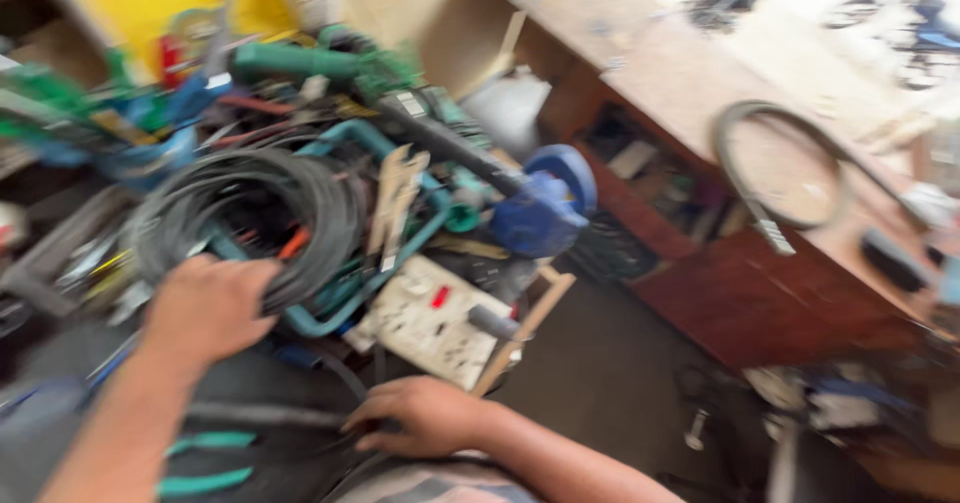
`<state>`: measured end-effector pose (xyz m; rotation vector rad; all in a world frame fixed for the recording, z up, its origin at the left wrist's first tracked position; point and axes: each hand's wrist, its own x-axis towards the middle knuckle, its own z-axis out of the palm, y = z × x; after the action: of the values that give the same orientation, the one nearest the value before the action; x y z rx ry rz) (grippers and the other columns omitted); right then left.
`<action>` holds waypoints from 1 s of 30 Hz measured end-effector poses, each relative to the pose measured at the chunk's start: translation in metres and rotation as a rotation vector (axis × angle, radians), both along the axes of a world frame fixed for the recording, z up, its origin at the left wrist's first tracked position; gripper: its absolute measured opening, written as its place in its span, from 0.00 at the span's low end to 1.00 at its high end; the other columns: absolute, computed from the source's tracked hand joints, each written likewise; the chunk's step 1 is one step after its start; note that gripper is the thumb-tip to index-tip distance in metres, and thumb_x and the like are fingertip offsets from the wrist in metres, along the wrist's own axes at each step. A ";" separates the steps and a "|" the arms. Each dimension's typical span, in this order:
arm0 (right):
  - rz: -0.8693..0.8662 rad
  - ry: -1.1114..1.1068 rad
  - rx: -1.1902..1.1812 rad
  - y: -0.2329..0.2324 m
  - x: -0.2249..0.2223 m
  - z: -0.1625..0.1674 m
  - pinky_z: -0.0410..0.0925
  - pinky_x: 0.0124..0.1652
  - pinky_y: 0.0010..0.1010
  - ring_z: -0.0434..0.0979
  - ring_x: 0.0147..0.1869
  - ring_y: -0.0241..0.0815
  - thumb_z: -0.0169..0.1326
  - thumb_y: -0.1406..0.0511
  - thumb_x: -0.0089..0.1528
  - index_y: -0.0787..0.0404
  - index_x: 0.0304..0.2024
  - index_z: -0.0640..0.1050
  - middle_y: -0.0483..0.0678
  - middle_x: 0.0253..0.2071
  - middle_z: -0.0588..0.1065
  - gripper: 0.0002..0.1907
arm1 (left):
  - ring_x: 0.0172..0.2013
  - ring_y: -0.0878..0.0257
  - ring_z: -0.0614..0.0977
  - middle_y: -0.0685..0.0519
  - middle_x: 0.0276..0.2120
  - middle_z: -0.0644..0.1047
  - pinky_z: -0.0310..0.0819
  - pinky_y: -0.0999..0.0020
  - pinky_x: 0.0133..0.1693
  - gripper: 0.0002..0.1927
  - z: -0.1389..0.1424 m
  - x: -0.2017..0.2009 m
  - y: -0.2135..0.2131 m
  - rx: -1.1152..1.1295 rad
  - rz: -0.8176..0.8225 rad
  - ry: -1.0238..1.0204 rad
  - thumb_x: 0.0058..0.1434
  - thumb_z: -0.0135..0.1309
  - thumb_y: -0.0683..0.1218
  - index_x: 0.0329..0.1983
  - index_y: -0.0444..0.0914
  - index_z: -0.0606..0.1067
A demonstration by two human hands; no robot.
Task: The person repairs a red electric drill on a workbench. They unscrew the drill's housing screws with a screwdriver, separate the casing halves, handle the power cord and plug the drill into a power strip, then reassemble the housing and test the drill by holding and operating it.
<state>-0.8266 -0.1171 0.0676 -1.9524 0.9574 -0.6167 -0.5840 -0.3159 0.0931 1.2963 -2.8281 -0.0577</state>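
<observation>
The frame is blurred by motion. My left hand [208,308] rests with curled fingers on a coil of black cable [245,213] in a heap of tools. My right hand [425,415] lies lower, fingers spread over a dark thin rod or cable [270,415] near the front; whether it grips it is unclear. A blue blower tool [540,203] and a green power tool [330,63] sit in the heap behind the coil. Teal-handled pliers [205,463] lie by my left forearm.
A white switch board with a red button [435,318] lies on a wooden frame right of my hands. A brown wooden workbench [760,293] stands to the right, with a loop of black belt [780,163] on top. The dark floor [600,373] lies between.
</observation>
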 end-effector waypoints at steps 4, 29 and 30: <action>0.012 -0.015 -0.044 -0.008 0.017 0.006 0.72 0.49 0.40 0.80 0.49 0.52 0.61 0.61 0.65 0.58 0.49 0.81 0.51 0.42 0.78 0.12 | 0.36 0.52 0.83 0.51 0.32 0.81 0.73 0.55 0.43 0.24 -0.005 0.019 0.015 -0.296 -0.115 0.387 0.40 0.69 0.48 0.41 0.40 0.78; -0.491 -0.718 0.442 -0.032 0.025 -0.045 0.69 0.60 0.38 0.74 0.65 0.48 0.55 0.72 0.64 0.66 0.67 0.61 0.56 0.63 0.70 0.30 | 0.25 0.75 0.66 0.64 0.22 0.60 0.59 0.72 0.35 0.18 0.107 0.181 0.135 0.580 -0.146 2.203 0.77 0.49 0.44 0.28 0.44 0.64; -0.430 -0.785 0.441 -0.032 0.022 -0.045 0.69 0.61 0.41 0.74 0.65 0.50 0.55 0.72 0.64 0.67 0.67 0.61 0.57 0.66 0.68 0.30 | 0.25 0.75 0.66 0.64 0.23 0.60 0.59 0.72 0.35 0.17 0.104 0.186 0.135 0.577 -0.148 2.171 0.77 0.49 0.44 0.28 0.44 0.65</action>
<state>-0.8042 -0.1490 0.0229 -0.9693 0.8899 -1.1840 -0.3976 -0.1805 0.1972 0.2507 -0.8878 -1.2959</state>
